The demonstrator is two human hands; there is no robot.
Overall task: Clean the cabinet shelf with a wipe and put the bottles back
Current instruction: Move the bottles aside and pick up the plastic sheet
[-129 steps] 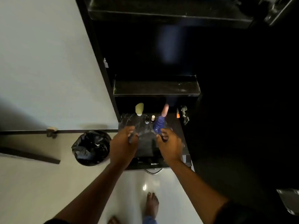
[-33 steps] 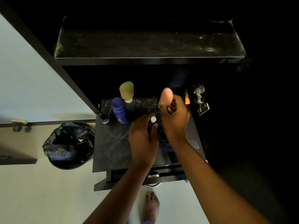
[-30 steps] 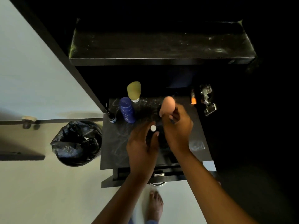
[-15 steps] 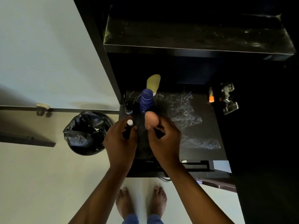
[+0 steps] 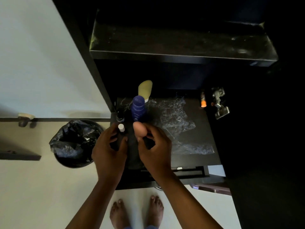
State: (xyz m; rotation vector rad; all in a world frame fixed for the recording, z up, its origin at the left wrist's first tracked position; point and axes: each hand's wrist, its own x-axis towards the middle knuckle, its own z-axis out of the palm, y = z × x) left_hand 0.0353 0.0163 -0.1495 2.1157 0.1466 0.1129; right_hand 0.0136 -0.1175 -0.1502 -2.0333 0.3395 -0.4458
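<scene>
My left hand (image 5: pixel 108 151) grips a small dark bottle with a white cap (image 5: pixel 121 128). My right hand (image 5: pixel 154 149) grips a bottle with a rounded pink top (image 5: pixel 139 128). Both hover over the left front of the dark cabinet shelf (image 5: pixel 198 129). Behind them on the shelf stand a blue bottle (image 5: pixel 138 108), a yellow-green bottle (image 5: pixel 145 88) and a tiny dark bottle (image 5: pixel 120 115). A clear crinkled plastic sheet (image 5: pixel 175 119) lies on the shelf to the right of my hands. No wipe is visible.
A black-lined bin (image 5: pixel 75 142) stands on the floor at the left. An upper dusty shelf (image 5: pixel 181 42) overhangs. A small orange item (image 5: pixel 203 100) and a metal hinge (image 5: pixel 220 104) sit at the right side. A drawer front (image 5: pixel 186 171) juts below the shelf.
Both hands carried their bottles from the shelf's middle to its left front, close to the blue bottle. The plastic sheet at the right is now uncovered. The blue bottle was set down earlier.
</scene>
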